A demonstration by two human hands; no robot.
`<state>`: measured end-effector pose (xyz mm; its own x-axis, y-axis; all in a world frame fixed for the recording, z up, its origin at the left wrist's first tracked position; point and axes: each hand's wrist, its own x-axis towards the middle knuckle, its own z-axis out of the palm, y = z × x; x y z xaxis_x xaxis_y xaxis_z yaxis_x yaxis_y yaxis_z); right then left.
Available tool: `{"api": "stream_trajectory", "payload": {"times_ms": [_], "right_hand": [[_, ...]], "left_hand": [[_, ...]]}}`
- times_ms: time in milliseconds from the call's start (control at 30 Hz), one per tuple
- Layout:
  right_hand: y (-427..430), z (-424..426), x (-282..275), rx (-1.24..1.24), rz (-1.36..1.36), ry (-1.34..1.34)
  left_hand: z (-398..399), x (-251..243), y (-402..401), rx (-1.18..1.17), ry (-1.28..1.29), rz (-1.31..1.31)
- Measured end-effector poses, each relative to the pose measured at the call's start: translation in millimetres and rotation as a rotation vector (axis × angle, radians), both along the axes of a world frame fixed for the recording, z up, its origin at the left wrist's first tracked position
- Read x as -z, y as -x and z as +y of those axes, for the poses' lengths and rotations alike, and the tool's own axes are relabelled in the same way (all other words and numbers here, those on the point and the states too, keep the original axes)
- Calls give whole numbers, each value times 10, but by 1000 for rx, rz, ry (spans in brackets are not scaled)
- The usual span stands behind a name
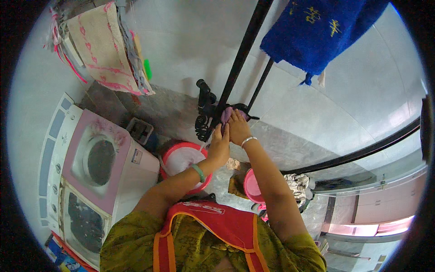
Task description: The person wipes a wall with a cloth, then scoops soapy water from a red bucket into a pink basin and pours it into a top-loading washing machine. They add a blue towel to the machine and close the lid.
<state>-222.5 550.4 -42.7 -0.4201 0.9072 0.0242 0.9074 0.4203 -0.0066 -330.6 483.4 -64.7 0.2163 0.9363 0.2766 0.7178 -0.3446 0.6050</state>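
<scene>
Both arms reach forward to a black wall fixture beside a black vertical pole [242,51]. My left hand [220,146], with a green bangle at its wrist, touches a purple cloth [226,115] on the fixture. Against the same cloth lies my right hand [238,127], a silver bangle at its wrist. How firmly the fingers grip is partly hidden. Left of the pole is a black hand shower [204,91] with a coiled hose [202,128]. Below, a thin stream of water runs into a red basin [174,148] holding whitish water.
A pink and white twin-tub washing machine [119,176] stands at the left, with a small grey basket [140,130] behind it. A pink basin [252,185] and piled clothes [297,185] are at lower right. Towels hang above, one blue [316,37], one cream [98,47].
</scene>
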Motion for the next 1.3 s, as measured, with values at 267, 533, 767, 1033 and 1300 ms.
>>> {"api": "stream_trajectory", "payload": {"times_ms": [267,533,767,1033,1300], "right_hand": [[-219,-856,263,167,664,-53],[-426,-1150,772,486,1444,280],[-313,-205,376,313,1103,90],[-108,-540,601,152,824,-179],[-461,-1364,1278,628,1296,464]], "left_hand": [[-534,189,-50,185,121,-244],[-516,226,49,251,44,-429],[-25,-117,-67,38,-167,-361],[-375,379,-34,31,34,-288],[-869,702,8,225,474,-300]]}}
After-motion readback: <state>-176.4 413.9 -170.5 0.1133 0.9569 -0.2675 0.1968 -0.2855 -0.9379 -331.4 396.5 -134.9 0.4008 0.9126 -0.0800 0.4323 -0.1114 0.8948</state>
